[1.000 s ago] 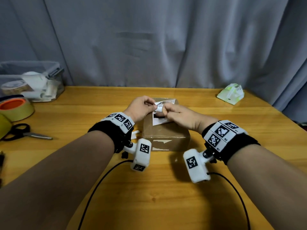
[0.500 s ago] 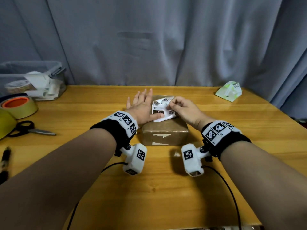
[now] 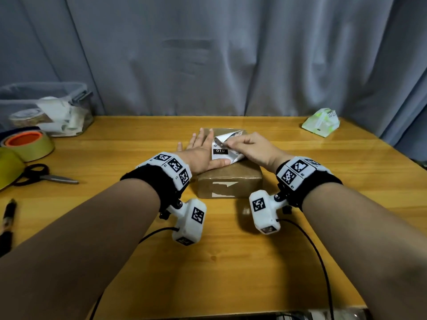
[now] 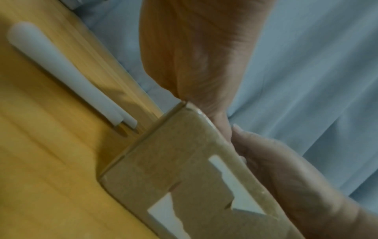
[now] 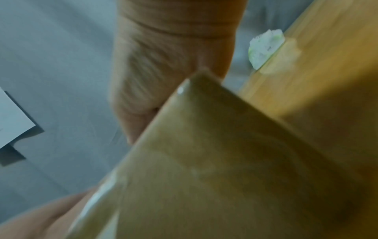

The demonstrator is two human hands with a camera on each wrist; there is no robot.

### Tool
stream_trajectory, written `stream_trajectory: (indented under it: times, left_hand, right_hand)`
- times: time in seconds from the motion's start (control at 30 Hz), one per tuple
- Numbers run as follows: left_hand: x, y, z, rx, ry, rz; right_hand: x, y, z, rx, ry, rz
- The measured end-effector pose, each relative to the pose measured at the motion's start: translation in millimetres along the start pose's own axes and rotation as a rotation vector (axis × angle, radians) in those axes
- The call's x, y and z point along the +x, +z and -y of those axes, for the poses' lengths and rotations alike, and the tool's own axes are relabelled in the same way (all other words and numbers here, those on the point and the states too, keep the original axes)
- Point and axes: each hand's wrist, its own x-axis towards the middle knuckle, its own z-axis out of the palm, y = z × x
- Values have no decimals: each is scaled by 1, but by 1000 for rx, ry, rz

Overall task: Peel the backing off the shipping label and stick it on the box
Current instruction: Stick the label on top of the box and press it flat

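The box (image 3: 227, 174) sits mid-surface (image 3: 231, 262), a squat cardboard carton that looks light and rigid enough to take pressing; old torn label scraps mark its near face. On its top lies the shipping label (image 3: 221, 151), thin, limp paper that likely creases and sticks to itself, so it is best held by an edge. The left hand (image 3: 198, 155) lies flat with fingers straight, thumb pressing the label's near edge. The right hand (image 3: 251, 150) pinches the label's raised far part. Well apart at the left are a clear bin (image 3: 46, 107), tape rolls (image 3: 30, 144) and scissors (image 3: 44, 176); a tissue pack (image 3: 321, 122) sits far right. Nothing blocks the box.
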Motion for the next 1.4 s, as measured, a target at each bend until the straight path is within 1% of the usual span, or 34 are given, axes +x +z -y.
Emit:
stream_trajectory:
  times: [0.03, 0.07, 0.17, 0.2, 0.27, 0.33, 0.43, 0.5, 0.6, 0.67, 0.7, 0.77, 0.8, 0.83, 0.87, 0.9, 0.93, 1.0, 1.1, 1.17, 1.27, 1.4]
  left_hand:
    - [0, 0, 0, -13, -9, 0]
    - [-1, 1, 0, -23, -22, -1]
    - [-1, 2, -2, -32, -60, -21]
    - [-2, 3, -3, -40, -67, -26]
    - [-3, 3, -3, -49, -76, -30]
    - [-3, 5, -2, -40, -93, -47]
    - [-4, 5, -2, -25, -110, -69]
    - [-8, 5, -4, -5, -91, -124]
    - [-16, 7, -8, 78, -24, -282]
    - [-20, 9, -9, 150, 27, -365]
    - [-22, 9, -11, 183, 67, -401]
    - [-24, 8, -17, 249, 211, -465]
    - [-25, 7, -24, 264, 300, -462]
    - [-28, 6, -32, 235, 369, -425]
    - [-31, 8, -38, 175, 404, -353]
    - [-35, 9, -43, 93, 405, -279]
    - [-38, 13, -46, 12, 389, -236]
    - [-42, 24, -46, -62, 362, -232]
    - [-41, 31, -37, 64, 371, -206]
    - [-38, 25, -29, 137, 379, -122]
    - [-39, 16, -13, 286, 280, 4]
    - [-50, 7, -12, 445, 199, 26]
  right_hand:
    - [-4, 4, 1, 19, 28, 49]
    - [-8, 7, 1, -41, 37, 104]
    - [-23, 10, 5, -493, -7, 249]
    - [-28, 8, 8, -578, -10, 285]
    - [-37, 4, 11, -636, -7, 320]
    - [-43, 2, 10, -654, -6, 319]
    - [-49, 1, 6, -690, -17, 274]
    - [-53, 0, 5, -716, -38, 257]
    - [-59, -1, 6, -762, -58, 237]
    - [-61, 1, 8, -784, -62, 207]
    - [-62, 2, 9, -793, -65, 194]
    - [-64, 4, 11, -803, -62, 180]
    - [-65, 4, 12, -793, -58, 167]
    - [-67, 4, 13, -772, -60, 139]
    - [-69, 4, 13, -739, -62, 101]
    - [-72, 4, 14, -692, -74, 63]
    - [-73, 4, 14, -641, -86, 29]
    - [-76, 5, 13, -583, -105, -32]
    - [-76, 5, 10, -538, -118, -79]
    - [-74, 3, 12, -516, -103, -84]
    - [-71, 1, 12, -441, -75, -128]
    - [-71, 6, 6, -277, -33, -198]
